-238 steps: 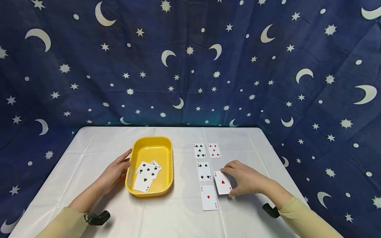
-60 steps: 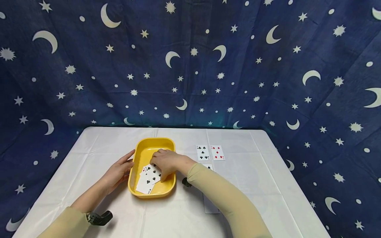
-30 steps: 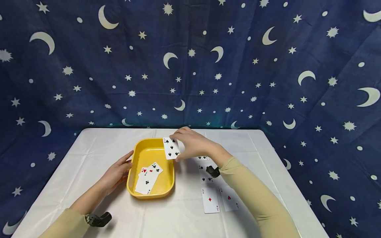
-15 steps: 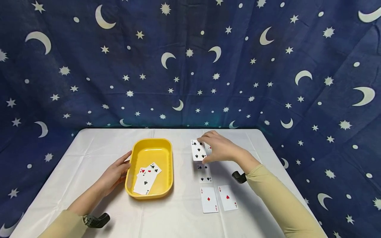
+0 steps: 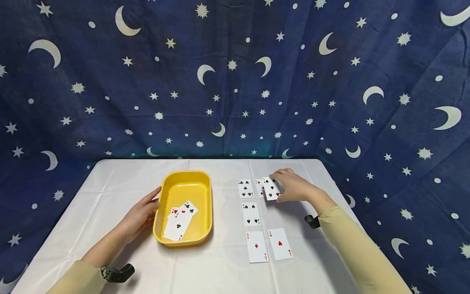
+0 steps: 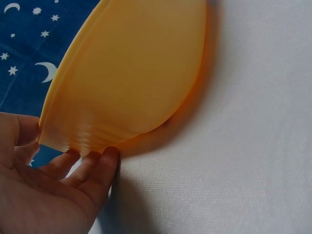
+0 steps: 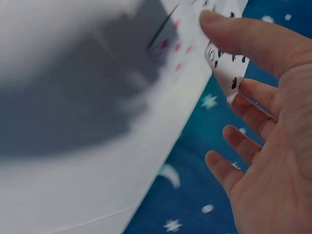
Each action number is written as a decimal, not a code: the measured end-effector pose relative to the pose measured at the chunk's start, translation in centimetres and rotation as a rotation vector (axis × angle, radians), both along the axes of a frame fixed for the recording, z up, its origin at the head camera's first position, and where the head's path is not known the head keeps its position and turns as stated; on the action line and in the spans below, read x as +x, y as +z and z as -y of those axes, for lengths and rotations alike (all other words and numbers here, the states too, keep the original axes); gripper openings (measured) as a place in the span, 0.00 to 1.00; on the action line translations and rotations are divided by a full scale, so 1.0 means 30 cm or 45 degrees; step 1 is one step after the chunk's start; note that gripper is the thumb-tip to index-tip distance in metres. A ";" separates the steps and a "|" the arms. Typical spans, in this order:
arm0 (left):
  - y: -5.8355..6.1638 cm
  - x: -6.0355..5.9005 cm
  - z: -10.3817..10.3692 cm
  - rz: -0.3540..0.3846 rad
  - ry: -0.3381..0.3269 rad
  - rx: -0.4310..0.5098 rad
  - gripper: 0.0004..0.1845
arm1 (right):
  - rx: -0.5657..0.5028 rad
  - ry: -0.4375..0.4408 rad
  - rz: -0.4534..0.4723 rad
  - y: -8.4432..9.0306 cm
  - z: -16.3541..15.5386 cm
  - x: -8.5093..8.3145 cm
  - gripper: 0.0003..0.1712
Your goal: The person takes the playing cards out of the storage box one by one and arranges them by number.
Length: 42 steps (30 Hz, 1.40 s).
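The R hand [image 5: 293, 188] pinches a five of spades [image 5: 271, 189] btw. thumb and fingers, so this grip is clamped on the card; in the R wrist view the last two fingers stay off it. Seen from the yellow tray [image 5: 185, 192], this card is btw. 2 and 3 o'clock, w/ some of the table btw. them. It hides part of a red diamond card [image 5: 258, 188] just at its 9 o'clock; if the two touch, I cannot tell. Further at 9 o'clock lies a five of clubs [image 5: 245, 188]. Btw. 7 and 8 o'clock from the held card is a four of spades [image 5: 251, 214]. Approx. at its 6 o'clock, well apart, lies an ace of hearts [image 5: 280, 243], w/ an ace of diamonds [image 5: 257, 246] beside it on the 9 o'clock side, a small gap btw. them.

The L hand [image 5: 137, 216] is at 9 o'clock of the tray, fingers relaxed and a bit apart, tips touching the outer wall; it is not clamped round it. In the tray, toward 6 o'clock, an ace of clubs [image 5: 176, 229] lies over other cards: a club card [image 5: 190, 207] shows at its 1 o'clock, and a red heart mark peeks out at its 12 o'clock.

The table [image 5: 220, 269] has a white cover; a dark blue curtain [image 5: 227, 81] w/ moons and stars hangs at 12 o'clock.
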<state>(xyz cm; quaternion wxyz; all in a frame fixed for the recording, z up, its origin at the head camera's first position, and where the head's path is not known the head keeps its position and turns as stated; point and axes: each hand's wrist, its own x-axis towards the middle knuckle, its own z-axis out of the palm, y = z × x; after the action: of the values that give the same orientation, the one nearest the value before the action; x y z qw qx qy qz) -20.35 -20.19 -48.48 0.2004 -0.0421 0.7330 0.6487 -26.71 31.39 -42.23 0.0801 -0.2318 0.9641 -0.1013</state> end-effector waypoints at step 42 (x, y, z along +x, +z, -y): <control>-0.004 -0.003 -0.009 0.015 0.044 -0.025 0.36 | 0.052 -0.293 0.356 -0.138 -0.116 -0.151 0.53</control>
<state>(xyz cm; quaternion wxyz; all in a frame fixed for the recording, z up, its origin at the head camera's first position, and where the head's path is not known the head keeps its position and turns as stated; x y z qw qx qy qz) -20.45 -19.92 -48.60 0.1930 -0.0606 0.7374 0.6445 -31.26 34.88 -46.39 0.2060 -0.1019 0.9656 -0.1213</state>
